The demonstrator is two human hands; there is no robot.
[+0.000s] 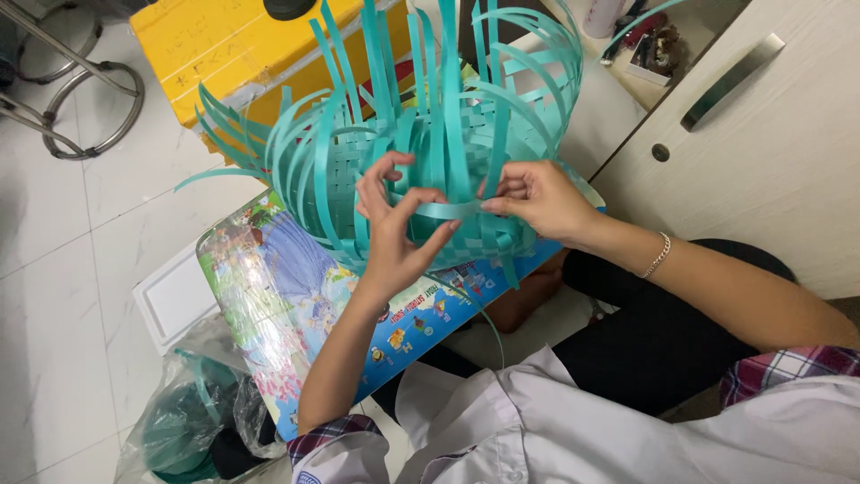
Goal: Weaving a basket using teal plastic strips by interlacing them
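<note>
A half-woven basket of teal plastic strips sits on a colourful printed board, its loose strip ends standing up and curling outward. My left hand pinches a horizontal teal strip at the basket's near side, fingers spread around the upright strips. My right hand grips the same strip at its other end, thumb and fingers closed on it. A thin bracelet circles my right wrist.
A yellow box lies behind the basket. A white cabinet with a metal handle stands at the right. A clear plastic bag of teal strip material lies on the white tiled floor at lower left, beside a white tray.
</note>
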